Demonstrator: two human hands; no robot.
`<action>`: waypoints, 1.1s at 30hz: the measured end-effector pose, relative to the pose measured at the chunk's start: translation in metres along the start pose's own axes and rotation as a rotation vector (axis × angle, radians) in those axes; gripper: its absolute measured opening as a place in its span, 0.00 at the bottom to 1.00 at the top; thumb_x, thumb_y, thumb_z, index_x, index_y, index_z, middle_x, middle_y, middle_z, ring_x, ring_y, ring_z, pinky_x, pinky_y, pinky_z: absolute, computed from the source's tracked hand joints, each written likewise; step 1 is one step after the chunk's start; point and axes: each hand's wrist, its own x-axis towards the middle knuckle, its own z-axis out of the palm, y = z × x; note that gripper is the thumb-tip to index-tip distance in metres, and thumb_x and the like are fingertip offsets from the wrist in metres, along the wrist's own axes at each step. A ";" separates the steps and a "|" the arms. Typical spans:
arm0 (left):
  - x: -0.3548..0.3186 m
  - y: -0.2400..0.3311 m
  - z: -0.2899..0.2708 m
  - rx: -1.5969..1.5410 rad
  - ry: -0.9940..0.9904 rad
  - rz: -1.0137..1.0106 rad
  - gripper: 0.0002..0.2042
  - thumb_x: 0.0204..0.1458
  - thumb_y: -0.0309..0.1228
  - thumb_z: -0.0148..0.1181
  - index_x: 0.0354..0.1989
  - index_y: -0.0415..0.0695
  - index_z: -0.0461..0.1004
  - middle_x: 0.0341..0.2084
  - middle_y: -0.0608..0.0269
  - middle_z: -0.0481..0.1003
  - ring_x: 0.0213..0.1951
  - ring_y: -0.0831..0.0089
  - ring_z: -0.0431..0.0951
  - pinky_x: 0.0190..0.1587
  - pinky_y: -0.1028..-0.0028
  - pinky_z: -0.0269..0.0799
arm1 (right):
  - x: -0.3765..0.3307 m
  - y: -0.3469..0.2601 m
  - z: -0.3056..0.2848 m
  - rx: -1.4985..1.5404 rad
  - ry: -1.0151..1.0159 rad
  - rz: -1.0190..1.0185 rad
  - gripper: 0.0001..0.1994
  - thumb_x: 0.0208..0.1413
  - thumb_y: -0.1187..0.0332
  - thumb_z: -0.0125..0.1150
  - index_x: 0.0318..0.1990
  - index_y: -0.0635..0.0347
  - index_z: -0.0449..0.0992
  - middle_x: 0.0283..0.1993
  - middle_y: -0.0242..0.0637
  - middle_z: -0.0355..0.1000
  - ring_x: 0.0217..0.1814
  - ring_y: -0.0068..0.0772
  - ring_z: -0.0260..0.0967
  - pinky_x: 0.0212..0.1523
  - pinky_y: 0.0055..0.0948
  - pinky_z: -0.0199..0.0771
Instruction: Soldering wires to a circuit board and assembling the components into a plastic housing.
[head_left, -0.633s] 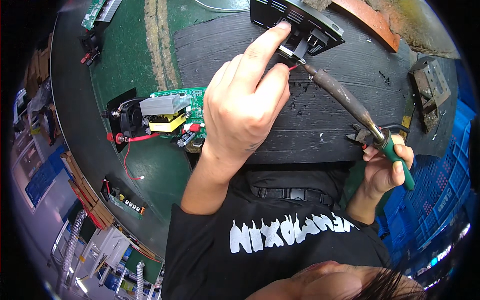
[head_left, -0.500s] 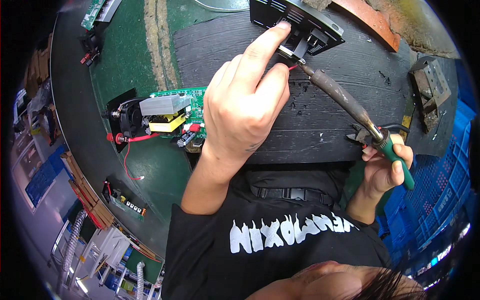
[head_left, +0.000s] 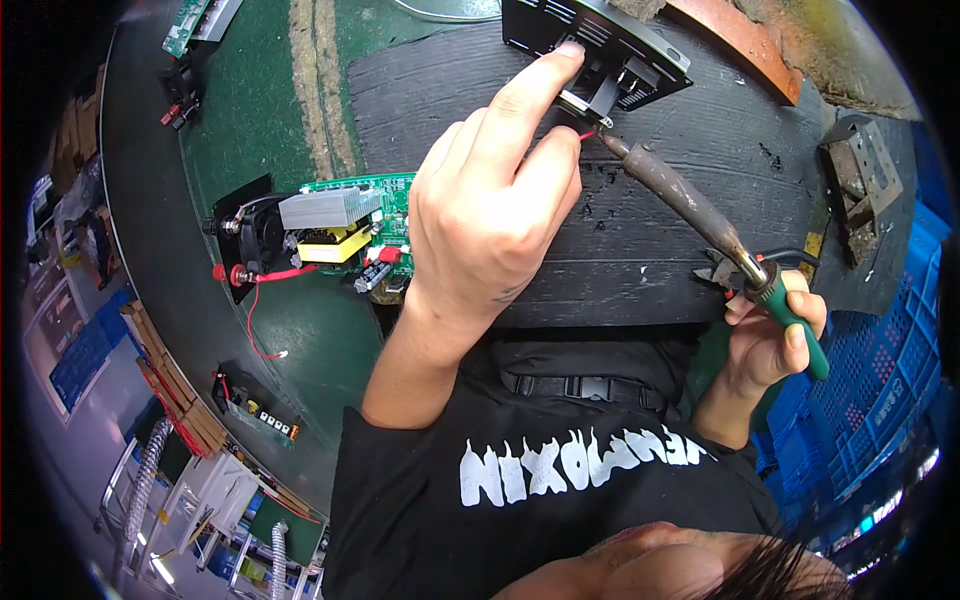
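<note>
Against a black slotted metal panel (head_left: pixel 645 58) at the far side of the bench, my left hand (head_left: pixel 490 200) stretches its index finger onto the socket part. A short red wire (head_left: pixel 587 135) sticks out at the tip of its thumb; the other fingertips are hidden. My right hand (head_left: pixel 770 335) is wrapped round the green handle of a soldering iron (head_left: pixel 690 200). The iron slants up and left, its tip at the wire end, close below a small metal terminal (head_left: pixel 606 122) on the panel. Whether tip and terminal touch, I cannot tell.
Cutters (head_left: pixel 715 272) lie beside my right hand. Left of my left hand is a green circuit board (head_left: pixel 395 200) with heatsink and fan (head_left: pixel 262 235). A metal bracket (head_left: pixel 860 185) stands at the right on the black mat (head_left: pixel 430 90), near blue crates (head_left: pixel 870 370). An orange-brown bar (head_left: pixel 735 45) lies at the back.
The soldering iron's tip has shifted slightly toward me, off the terminal to the wire end. My left hand and the panel are almost still.
</note>
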 end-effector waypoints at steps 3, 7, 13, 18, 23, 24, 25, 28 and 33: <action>0.000 0.000 0.001 0.005 0.001 0.000 0.09 0.36 0.17 0.66 0.28 0.37 0.77 0.49 0.54 0.74 0.33 0.71 0.77 0.30 0.77 0.70 | -0.002 -0.002 0.000 0.006 0.035 0.023 0.16 0.55 0.59 0.52 0.46 0.60 0.69 0.33 0.51 0.68 0.23 0.40 0.71 0.19 0.28 0.73; 0.000 0.000 0.001 -0.001 0.013 -0.001 0.09 0.35 0.17 0.66 0.28 0.37 0.77 0.50 0.54 0.74 0.28 0.73 0.75 0.28 0.78 0.69 | -0.003 -0.004 -0.001 0.015 0.056 0.024 0.16 0.55 0.59 0.51 0.45 0.60 0.69 0.34 0.50 0.69 0.22 0.39 0.71 0.19 0.29 0.72; 0.000 0.000 0.001 -0.007 0.020 -0.006 0.09 0.35 0.17 0.66 0.28 0.37 0.78 0.50 0.54 0.74 0.26 0.75 0.73 0.27 0.78 0.68 | -0.003 -0.004 -0.001 0.001 0.061 0.033 0.17 0.55 0.58 0.51 0.46 0.60 0.69 0.34 0.49 0.69 0.22 0.38 0.70 0.19 0.30 0.71; 0.000 -0.001 0.002 -0.001 0.028 0.013 0.09 0.35 0.17 0.66 0.28 0.37 0.78 0.50 0.54 0.74 0.27 0.74 0.74 0.27 0.78 0.69 | -0.002 -0.004 0.000 0.022 0.065 0.025 0.17 0.55 0.58 0.50 0.46 0.60 0.69 0.34 0.49 0.69 0.22 0.37 0.70 0.18 0.28 0.71; 0.000 -0.001 0.001 -0.005 0.026 0.009 0.09 0.35 0.17 0.66 0.28 0.37 0.77 0.50 0.54 0.74 0.28 0.74 0.75 0.27 0.78 0.69 | -0.001 -0.006 -0.001 0.088 0.099 0.048 0.18 0.52 0.56 0.54 0.45 0.58 0.73 0.37 0.51 0.70 0.23 0.36 0.70 0.16 0.22 0.69; 0.000 0.000 0.002 -0.005 0.028 0.007 0.09 0.35 0.17 0.66 0.28 0.37 0.77 0.50 0.54 0.74 0.28 0.74 0.75 0.27 0.78 0.69 | -0.001 -0.006 -0.001 0.088 0.099 0.047 0.18 0.52 0.56 0.54 0.45 0.58 0.73 0.37 0.51 0.70 0.23 0.36 0.70 0.16 0.22 0.69; 0.000 0.000 0.001 -0.007 0.023 -0.001 0.09 0.35 0.17 0.66 0.27 0.37 0.77 0.50 0.54 0.74 0.27 0.74 0.74 0.27 0.78 0.69 | -0.001 -0.006 -0.001 0.087 0.106 0.050 0.18 0.52 0.56 0.54 0.45 0.58 0.73 0.37 0.51 0.70 0.23 0.36 0.70 0.16 0.22 0.68; 0.000 0.000 0.002 -0.011 0.029 -0.004 0.09 0.35 0.17 0.66 0.27 0.37 0.77 0.49 0.55 0.74 0.26 0.74 0.74 0.27 0.78 0.69 | -0.001 -0.007 -0.002 0.098 0.103 0.055 0.18 0.52 0.56 0.54 0.44 0.58 0.73 0.38 0.51 0.70 0.23 0.37 0.71 0.16 0.23 0.69; 0.000 0.000 0.002 -0.010 0.026 -0.008 0.09 0.35 0.17 0.66 0.27 0.37 0.77 0.49 0.55 0.74 0.26 0.75 0.74 0.27 0.78 0.69 | -0.002 -0.008 -0.001 0.105 0.128 0.063 0.17 0.51 0.56 0.54 0.44 0.58 0.74 0.39 0.50 0.70 0.23 0.37 0.71 0.16 0.23 0.69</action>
